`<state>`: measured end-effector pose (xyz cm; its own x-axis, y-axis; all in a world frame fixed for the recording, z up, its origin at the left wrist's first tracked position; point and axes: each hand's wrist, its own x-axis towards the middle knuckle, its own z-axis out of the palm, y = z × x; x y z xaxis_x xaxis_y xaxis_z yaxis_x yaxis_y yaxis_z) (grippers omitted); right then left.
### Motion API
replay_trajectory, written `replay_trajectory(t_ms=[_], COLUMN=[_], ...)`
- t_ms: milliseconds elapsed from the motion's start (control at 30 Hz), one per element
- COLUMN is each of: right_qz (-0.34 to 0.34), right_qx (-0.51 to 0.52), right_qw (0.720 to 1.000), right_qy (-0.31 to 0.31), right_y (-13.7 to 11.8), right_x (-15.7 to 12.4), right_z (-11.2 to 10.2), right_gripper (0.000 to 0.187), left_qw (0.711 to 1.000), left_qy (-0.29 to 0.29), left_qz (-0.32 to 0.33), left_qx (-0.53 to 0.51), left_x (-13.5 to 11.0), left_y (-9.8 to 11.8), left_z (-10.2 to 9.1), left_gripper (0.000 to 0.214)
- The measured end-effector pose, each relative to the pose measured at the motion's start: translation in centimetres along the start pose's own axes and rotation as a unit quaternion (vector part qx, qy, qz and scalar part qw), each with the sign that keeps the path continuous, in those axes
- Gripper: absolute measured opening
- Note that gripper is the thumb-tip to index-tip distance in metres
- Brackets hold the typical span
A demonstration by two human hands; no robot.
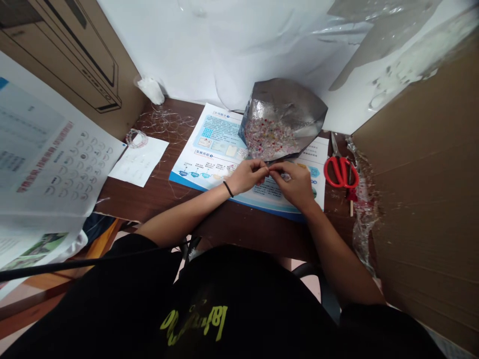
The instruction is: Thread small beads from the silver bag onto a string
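My left hand (247,176) and my right hand (295,183) meet fingertip to fingertip over a printed sheet (187,174). Both are closed in a pinch; what lies between the fingers is too small to make out. Just beyond them stands a dark foil bag (310,107), its mouth facing me, with many small red, pink and clear beads (271,138) inside. Near my left fingers a few pale beads (232,168) seem to lie on the sheet, partly hidden by the hand.
Red-handled scissors (341,172) lie at the right, beside crumpled clear plastic (362,199). At the left are a beaded loop (136,139) on white paper (144,162), tangled clear thread (168,122) and a white roll (151,89). Cardboard (422,164) walls the right side.
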<state>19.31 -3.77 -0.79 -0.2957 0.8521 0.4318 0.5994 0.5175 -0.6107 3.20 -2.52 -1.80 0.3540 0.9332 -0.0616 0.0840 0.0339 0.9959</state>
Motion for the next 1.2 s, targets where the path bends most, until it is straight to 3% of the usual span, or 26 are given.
replay_trajectory(t_ms=[167,300,367,500,600,700,933,1200], right_qz=[0.014,0.048,0.061,0.080,0.085,0.098,0.114,0.113], right_qx=[0.005,-0.009,-0.015,-0.028,-0.053,-0.084,-0.148,-0.202], right_qw=[1.000,0.998,0.997,0.995,0.994,0.991,0.982,0.971], right_qy=[0.010,0.028,0.037,0.046,0.045,0.043,0.010,-0.065], right_y=[0.0,0.0,-0.1,0.0,0.3,0.6,1.0,1.0], right_x=[0.1,0.2,0.3,0.2,0.2,0.1,0.1,0.0], right_z=[-0.2,-0.7,-0.9,-0.9,-0.9,-1.0,-1.1,-0.9], right_gripper=[0.009,0.009,0.009,0.009,0.011,0.015,0.015,0.013], left_qw=[0.999,0.974,0.930,0.802,0.711,0.658,0.630,0.653], left_qy=[0.016,0.023,-0.006,-0.082,-0.113,-0.130,-0.109,-0.054], left_qz=[-0.005,0.141,0.216,0.262,0.277,0.287,0.299,0.225], left_qx=[0.028,0.173,0.299,0.531,0.636,0.684,0.708,0.722], left_x=[-0.5,-0.4,0.2,1.4,1.7,1.6,1.9,3.1], left_y=[0.1,1.3,2.3,4.6,6.0,6.9,7.5,8.9], left_z=[0.0,-0.4,-0.5,0.0,0.7,1.5,1.2,-1.2], left_gripper=[0.014,0.007,0.007,0.022,0.034,0.038,0.040,0.037])
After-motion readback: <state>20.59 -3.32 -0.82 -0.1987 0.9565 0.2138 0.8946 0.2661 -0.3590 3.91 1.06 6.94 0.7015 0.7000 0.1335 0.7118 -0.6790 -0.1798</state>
